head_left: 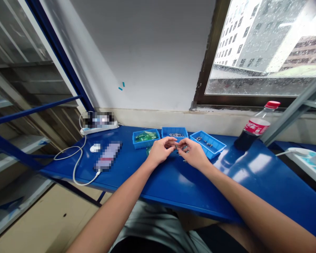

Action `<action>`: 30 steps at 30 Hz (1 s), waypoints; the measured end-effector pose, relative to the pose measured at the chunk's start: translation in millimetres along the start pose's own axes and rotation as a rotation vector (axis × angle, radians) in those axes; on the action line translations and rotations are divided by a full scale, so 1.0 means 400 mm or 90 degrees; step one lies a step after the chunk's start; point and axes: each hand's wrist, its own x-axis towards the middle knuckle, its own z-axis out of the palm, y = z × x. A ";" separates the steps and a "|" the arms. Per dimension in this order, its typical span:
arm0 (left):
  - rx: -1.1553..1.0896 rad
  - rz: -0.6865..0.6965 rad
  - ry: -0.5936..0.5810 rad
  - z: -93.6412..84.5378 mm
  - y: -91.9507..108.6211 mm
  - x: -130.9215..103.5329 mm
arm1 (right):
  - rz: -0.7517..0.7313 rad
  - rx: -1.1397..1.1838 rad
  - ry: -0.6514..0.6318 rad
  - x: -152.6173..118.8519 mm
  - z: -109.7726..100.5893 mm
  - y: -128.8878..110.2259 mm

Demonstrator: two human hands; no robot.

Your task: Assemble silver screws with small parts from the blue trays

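my left hand (159, 151) and right hand (194, 154) pinch a tiny part (176, 147), too small to identify; far blue bins (147, 143) hold more loose pieces (177, 135).

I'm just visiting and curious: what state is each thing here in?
Left hand: pinching a small part
Right hand: pinching at the same small part
Left bin: open, holding green pieces
Middle bin: open, holding metal pieces
Right bin: open, some metal pieces
Bottle: capped, partly full
Phone: cable plugged in
Window: rain-spotted
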 end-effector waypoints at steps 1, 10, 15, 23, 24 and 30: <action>-0.028 -0.010 0.001 0.001 -0.001 0.001 | 0.004 0.012 0.006 0.000 0.000 0.000; -0.168 -0.086 0.029 0.001 -0.008 0.009 | 0.029 0.101 0.042 0.001 0.000 -0.005; -0.164 -0.079 0.030 0.000 0.000 0.008 | 0.042 0.125 0.041 0.000 0.002 -0.002; -0.127 -0.035 0.081 -0.003 -0.002 0.005 | 0.054 0.204 0.041 -0.001 0.001 -0.015; -0.120 -0.031 0.087 -0.004 -0.003 0.004 | 0.057 0.220 0.038 -0.001 0.002 -0.018; -0.162 -0.059 0.109 -0.010 -0.006 0.006 | 0.075 0.232 0.010 -0.006 0.002 -0.038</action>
